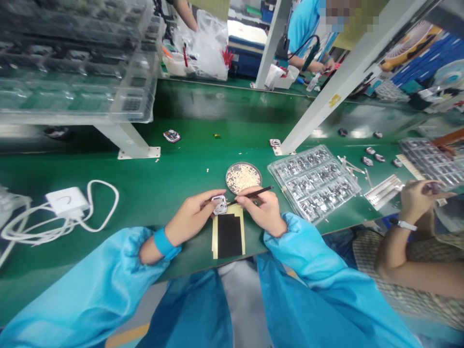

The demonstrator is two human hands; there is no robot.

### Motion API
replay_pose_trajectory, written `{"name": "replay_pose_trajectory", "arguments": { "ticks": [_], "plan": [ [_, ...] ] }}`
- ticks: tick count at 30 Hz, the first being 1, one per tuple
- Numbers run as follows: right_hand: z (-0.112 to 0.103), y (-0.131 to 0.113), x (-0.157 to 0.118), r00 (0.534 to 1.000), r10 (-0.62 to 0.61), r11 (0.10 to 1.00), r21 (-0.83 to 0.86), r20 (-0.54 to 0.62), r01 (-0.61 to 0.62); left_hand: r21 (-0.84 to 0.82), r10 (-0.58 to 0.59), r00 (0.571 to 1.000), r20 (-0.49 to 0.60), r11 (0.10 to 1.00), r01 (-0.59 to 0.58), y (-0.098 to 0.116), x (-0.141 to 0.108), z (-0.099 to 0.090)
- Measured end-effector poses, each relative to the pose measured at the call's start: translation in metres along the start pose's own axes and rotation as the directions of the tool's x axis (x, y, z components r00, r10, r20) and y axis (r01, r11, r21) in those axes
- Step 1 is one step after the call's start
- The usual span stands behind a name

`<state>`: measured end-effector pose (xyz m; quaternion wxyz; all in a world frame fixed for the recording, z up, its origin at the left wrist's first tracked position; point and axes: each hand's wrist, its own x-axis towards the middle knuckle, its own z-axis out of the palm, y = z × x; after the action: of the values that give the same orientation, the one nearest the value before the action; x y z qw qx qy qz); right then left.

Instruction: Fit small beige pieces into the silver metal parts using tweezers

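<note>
1. Housing [219,205], small and pale-rimmed, sits at center; the left hand [190,217] pinches its edge, thumb and fingers closed.
2. Right hand [264,212] is closed pen-like around dark tweezers [255,192], their tip at the housing's three o'clock side; contact can't be told.
3. Brace both wrists, keep the housing's face visible and use light tip pressure, as slipping could scratch it.
4. Round dish [226,179] lies close at one o'clock; its rim could catch knuckles. Black sheet [229,236] lies near six, by the bench edge.
5. Compartment tray [286,189] limits travel toward three. Green bench [188,166] gives more room around ten to eleven.
</note>
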<state>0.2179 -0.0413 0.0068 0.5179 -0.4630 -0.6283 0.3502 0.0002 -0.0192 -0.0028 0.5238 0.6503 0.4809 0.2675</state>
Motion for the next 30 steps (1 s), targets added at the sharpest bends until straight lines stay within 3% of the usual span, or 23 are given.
{"name": "replay_pose_trajectory", "arguments": {
  "ticks": [6, 19, 25, 30],
  "plan": [
    [-0.001, -0.001, 0.0, 0.999, -0.032, 0.999, -0.028, -0.007, 0.032, -0.025, 0.0, 1.0, 0.008, 1.0, 0.0, -0.002, 0.0, 0.001],
    [-0.001, 0.001, 0.0, 0.998, -0.059, 0.997, -0.043, 0.016, 0.06, 0.145, 0.108, 0.994, -0.005, 0.984, -0.107, 0.003, 0.0, -0.002],
    [0.001, 0.007, -0.002, 0.998, 0.06, 0.997, 0.037, 0.029, -0.061, 0.145, 0.107, 0.994, 0.001, 0.984, -0.106, 0.001, 0.0, -0.003],
    [-0.002, 0.009, 0.001, 0.973, 0.187, 0.929, 0.298, 0.132, -0.219, 0.065, 0.028, 0.999, -0.018, 0.998, -0.027, 0.003, 0.0, -0.004]
  ]
}}
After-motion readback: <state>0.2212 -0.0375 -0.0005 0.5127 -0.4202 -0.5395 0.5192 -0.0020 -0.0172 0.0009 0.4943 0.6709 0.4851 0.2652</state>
